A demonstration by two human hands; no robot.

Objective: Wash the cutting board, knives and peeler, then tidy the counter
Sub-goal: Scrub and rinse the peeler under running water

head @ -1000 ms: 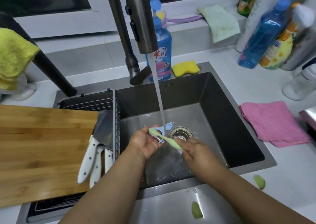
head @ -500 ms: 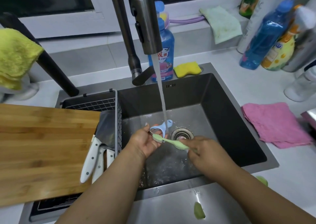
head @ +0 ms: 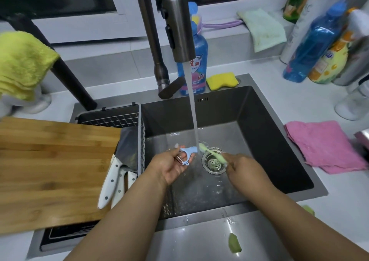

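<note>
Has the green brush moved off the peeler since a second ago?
Yes. The green brush has shifted right, off the peeler, its head now above the drain.
</note>
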